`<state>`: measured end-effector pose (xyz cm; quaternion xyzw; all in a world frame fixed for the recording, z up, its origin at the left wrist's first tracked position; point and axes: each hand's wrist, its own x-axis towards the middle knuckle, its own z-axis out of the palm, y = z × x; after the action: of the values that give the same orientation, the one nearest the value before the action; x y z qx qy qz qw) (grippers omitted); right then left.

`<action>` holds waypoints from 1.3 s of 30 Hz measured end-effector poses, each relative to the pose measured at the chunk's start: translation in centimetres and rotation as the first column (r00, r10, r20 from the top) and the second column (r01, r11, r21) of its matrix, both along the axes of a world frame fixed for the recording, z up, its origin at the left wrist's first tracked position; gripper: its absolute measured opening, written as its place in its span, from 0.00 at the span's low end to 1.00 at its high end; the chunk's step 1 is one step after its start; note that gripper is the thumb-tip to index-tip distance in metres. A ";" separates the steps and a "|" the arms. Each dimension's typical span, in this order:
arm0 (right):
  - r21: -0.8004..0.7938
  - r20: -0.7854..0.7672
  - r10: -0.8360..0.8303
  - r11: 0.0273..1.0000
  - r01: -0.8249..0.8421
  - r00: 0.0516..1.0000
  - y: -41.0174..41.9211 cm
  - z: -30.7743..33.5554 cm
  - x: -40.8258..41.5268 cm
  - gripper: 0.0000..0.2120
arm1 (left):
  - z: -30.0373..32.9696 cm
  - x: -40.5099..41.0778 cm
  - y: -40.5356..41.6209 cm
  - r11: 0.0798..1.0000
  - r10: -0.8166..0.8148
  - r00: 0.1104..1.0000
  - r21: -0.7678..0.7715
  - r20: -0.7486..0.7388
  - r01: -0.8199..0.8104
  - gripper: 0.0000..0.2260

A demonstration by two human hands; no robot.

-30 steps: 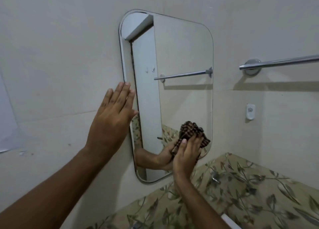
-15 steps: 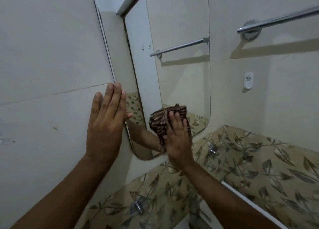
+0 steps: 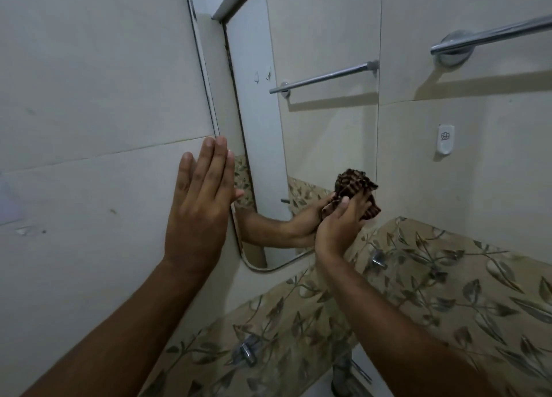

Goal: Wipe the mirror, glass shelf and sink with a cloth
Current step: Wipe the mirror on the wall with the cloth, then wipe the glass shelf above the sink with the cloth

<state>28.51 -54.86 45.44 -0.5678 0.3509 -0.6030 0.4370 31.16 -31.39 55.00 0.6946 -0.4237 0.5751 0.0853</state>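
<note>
Fingers, left hand (image 3: 199, 214): straight, held together, spread flat on the wall (image 3: 98, 97) just beside the mirror's left edge; nothing held, thumb tip reaching over the mirror rim.

Fingers, right hand (image 3: 340, 224): curled around my cloth (image 3: 354, 192), gripping it in a bunch and pressing it on the glass at the mirror's lower right corner.

Cloth: dark brown with lighter stripes, crumpled, sticking up above my knuckles; part of it overhangs the mirror's right edge.

Mirror (image 3: 322, 32): upright, rounded corners, thin rim, fixed flat to the wall; top out of view. It reflects my right hand and forearm, a door frame, a pale door and a rail.

Wall: large pale tiles, left and right of the mirror, with a thin joint line running at the height of my left fingertips; a few small dark marks left of the mirror.

Leaf tiles (image 3: 448, 292): band of tan tiles with a grey leaf pattern, below the mirror, running left and right.

Rail (image 3: 493, 35): chrome towel bar with round mount, right of the mirror, high up.

Hook (image 3: 445, 142): small white plastic piece, right of the mirror, below the rail.

Chrome fittings (image 3: 377, 259): one just below the mirror's right corner, another (image 3: 246, 352) lower and to the left. I cannot tell what they hold.
</note>
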 end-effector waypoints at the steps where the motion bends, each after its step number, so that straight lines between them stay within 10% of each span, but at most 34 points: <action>1: -0.029 0.011 0.010 1.000 -0.009 1.000 1.6 0.1 -0.1 0.24 | 0.2 -0.3 0.2 1.000 0.005 1.000 -0.004 0.019 -0.005 0.25; 5: -0.336 0.000 0.069 0.940 -0.065 0.998 9.0 -0.4 -0.6 0.26 | 0.2 -0.5 0.2 0.999 0.034 0.999 -0.016 0.032 -0.034 0.24; 10: -0.782 -0.203 0.032 0.596 -0.182 0.979 14.6 -3.5 -1.0 0.27 | 0.2 -0.6 0.1 0.999 0.009 1.000 -0.034 0.022 -0.008 0.23; 17: -0.929 -0.303 -0.113 0.257 -0.266 0.946 11.1 -10.1 -2.5 0.22 | 0.3 -0.6 0.2 0.999 0.029 0.998 -0.029 0.047 -0.028 0.23; 29: -0.821 -0.511 0.001 0.294 -0.489 0.859 9.1 -7.0 -4.5 0.23 | 0.7 -1.2 0.6 0.997 -0.080 0.996 -0.019 -0.041 0.080 0.23; 39: -0.696 -0.655 0.137 0.274 -0.664 0.743 10.5 -5.1 -6.5 0.43 | 0.8 -1.2 1.6 0.994 -0.077 0.986 0.067 -0.148 0.088 0.28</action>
<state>22.04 -44.35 40.32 -0.9074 -0.1034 -0.3955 0.0981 29.97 -29.77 55.77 0.7191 -0.4655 0.5033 0.1141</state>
